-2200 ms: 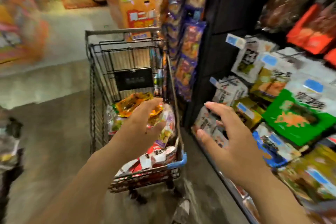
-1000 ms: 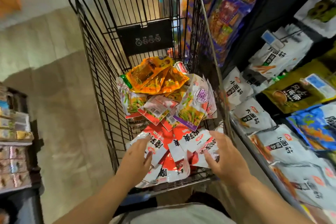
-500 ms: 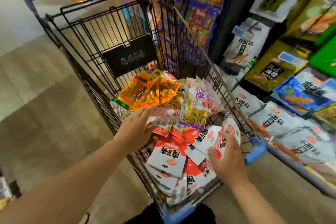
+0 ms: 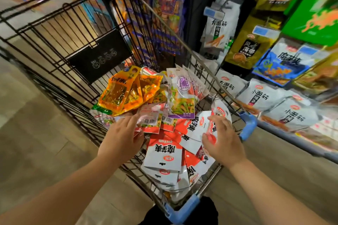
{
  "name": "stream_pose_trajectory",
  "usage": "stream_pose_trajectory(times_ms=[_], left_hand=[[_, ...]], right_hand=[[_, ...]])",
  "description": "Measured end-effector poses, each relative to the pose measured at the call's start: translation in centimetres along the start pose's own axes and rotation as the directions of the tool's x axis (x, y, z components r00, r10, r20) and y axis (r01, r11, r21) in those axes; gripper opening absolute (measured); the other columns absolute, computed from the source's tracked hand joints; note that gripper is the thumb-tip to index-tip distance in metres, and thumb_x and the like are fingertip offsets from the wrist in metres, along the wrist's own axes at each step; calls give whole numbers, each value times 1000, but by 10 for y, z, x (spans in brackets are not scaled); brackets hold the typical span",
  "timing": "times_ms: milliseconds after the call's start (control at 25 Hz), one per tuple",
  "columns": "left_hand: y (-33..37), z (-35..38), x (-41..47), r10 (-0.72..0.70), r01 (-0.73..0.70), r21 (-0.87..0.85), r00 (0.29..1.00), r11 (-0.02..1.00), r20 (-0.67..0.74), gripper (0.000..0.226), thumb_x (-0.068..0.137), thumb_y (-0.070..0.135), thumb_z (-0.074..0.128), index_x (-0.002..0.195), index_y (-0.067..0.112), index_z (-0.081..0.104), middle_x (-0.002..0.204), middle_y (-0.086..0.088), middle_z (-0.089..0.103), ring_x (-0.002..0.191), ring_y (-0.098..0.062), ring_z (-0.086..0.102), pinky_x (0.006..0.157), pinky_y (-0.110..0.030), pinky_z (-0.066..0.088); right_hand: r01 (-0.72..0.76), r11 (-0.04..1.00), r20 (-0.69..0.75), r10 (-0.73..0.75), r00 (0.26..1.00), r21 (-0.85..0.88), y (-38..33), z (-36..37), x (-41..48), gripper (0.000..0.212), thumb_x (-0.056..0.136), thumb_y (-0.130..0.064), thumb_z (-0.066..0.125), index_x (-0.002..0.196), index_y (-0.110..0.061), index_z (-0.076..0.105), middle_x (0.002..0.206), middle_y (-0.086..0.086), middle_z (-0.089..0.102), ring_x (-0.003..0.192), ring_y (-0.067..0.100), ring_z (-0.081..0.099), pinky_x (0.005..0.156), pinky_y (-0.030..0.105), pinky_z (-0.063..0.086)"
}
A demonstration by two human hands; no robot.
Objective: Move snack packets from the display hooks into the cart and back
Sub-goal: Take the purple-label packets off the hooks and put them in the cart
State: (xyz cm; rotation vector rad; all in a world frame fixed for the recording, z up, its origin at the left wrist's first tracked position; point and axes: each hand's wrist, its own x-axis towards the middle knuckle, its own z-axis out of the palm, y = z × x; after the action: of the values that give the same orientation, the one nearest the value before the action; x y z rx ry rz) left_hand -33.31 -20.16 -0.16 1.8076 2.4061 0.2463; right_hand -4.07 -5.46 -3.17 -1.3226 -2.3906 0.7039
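A black wire cart [image 4: 54,45] holds a pile of snack packets: orange ones [image 4: 126,95] at the back, a purple-and-white one [image 4: 181,95] upright beside them, and several red-and-white ones [image 4: 164,153] at the near end. My left hand [image 4: 122,139] reaches into the cart's left side and pinches the edge of a red-edged clear packet [image 4: 151,120]. Over the right side, my right hand [image 4: 223,140] grips a red-and-white packet [image 4: 214,126] between thumb and fingers, lifted a little above the pile. Display hooks with hanging white packets [image 4: 259,97] are just right of the cart.
The display rack on the right carries white, olive [image 4: 250,47], blue [image 4: 285,64] and green [image 4: 314,14] packets on hooks with price tags. Blue strips of snacks [image 4: 168,5] hang beyond the cart. Grey floor lies to the left. The cart's blue corner bumpers [image 4: 247,126] sit close to the rack.
Both hands went from the aisle down into the cart. The left moved from the red-and-white packets to the red-edged clear packet; the right took hold of a red-and-white packet and raised it.
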Motion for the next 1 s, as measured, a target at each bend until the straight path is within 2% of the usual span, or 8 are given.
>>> stream_pose_trajectory(times_ms=[80,160,320,520,680,800,920,1000], left_hand=[[9,0,2,44,-44,-5,998,999,-52,56,83,22,80,133,5,60,116,-11,73,107,-33,71,89,-47,58],[21,0,4,60,-60,4,996,998,-67,48,88,26,69,130,3,62,114,-11,73,104,-32,72,88,-46,58],[49,10,14,-63,68,-40,993,997,97,56,97,40,59,144,10,52,132,-6,64,122,-28,60,104,-44,49],[75,22,26,-121,125,-26,983,992,138,61,98,51,50,147,17,44,133,1,57,122,-21,54,103,-38,47],[85,23,41,-98,100,-86,995,991,29,49,93,48,50,131,17,52,115,-2,65,104,-25,63,87,-42,54],[89,23,53,-115,112,-105,993,988,-27,56,90,50,41,126,12,59,110,-5,66,100,-29,64,83,-45,54],[93,20,64,-129,125,-91,991,988,-44,57,90,50,42,124,8,61,108,-7,68,99,-32,66,82,-46,55],[94,17,67,-146,141,-103,989,985,-37,59,89,50,42,125,7,62,109,-8,68,99,-31,66,81,-46,56]], right_hand=[[33,998,9,-32,999,-49,7,-7,6,52,83,-20,76,129,-11,55,126,10,58,121,26,53,102,41,48],[50,994,25,-48,999,-95,15,-14,11,52,82,-18,79,128,-9,58,127,11,59,123,29,54,104,44,48],[26,988,3,-26,1000,-152,38,-31,27,51,80,-15,81,126,-6,61,128,14,59,124,32,54,107,46,47],[62,988,-96,-76,993,-144,69,-42,49,53,79,-15,82,128,-6,61,132,12,59,129,27,48,114,34,32],[101,991,-127,-112,986,-88,82,-49,79,52,84,-26,69,131,-7,60,134,12,58,131,26,49,115,35,33],[139,988,-159,-149,976,-71,85,-50,103,51,86,-31,60,129,-3,60,129,14,60,126,28,52,113,36,38],[148,981,-82,-159,984,-122,85,-54,119,53,87,-35,54,126,1,61,126,19,61,123,35,55,108,47,45],[161,971,-18,-167,986,-174,81,-55,123,49,88,-29,61,125,3,60,125,21,61,123,40,56,108,52,45]])
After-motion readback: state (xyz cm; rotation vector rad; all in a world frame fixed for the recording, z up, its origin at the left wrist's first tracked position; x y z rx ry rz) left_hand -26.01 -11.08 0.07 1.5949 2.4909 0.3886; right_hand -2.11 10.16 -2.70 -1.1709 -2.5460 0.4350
